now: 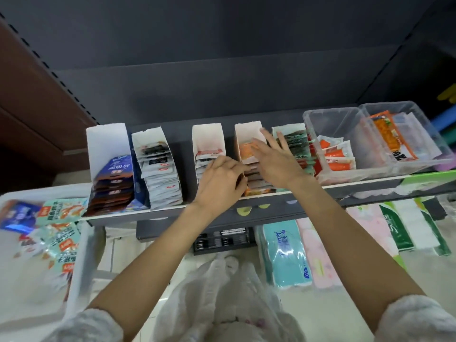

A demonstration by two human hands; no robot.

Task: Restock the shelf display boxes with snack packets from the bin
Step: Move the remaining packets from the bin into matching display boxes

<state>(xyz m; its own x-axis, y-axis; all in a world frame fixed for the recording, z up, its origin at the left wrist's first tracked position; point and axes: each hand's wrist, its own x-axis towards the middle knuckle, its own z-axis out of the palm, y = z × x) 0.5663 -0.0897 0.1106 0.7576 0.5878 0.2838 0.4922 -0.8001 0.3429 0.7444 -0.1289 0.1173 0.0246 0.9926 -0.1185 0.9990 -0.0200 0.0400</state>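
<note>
Two bare hands work over the same cardboard display box (248, 154), the fourth from the left in the row on the shelf edge (291, 192). Nearest to the person, the left hand (219, 180) has its fingers curled at the box's left wall and front, and seems to pinch the wall or the packets just inside it; which of the two the picture does not show clearly. My guess is that it steadies the box so it does not slide. Just to the right of that grip, the right hand (276, 161) lies with fingers straight and spread, palm down on the stacked packets, holding nothing; it looks to be pressing them back and flat so the stack sits neatly. Beyond its fingertips an orange packet (248, 150) leans against the box's back wall. Far to the left of both hands and lower down, the white bin (81, 255) holds the remaining snack packets (61, 230), teal and blue ones in a loose heap. To the right of the right hand, past a box of green packets (294, 144), stand two clear plastic tubs (355, 119) with orange-printed packs. Under the shelf lie wrapped tissue packs (286, 255).
</note>
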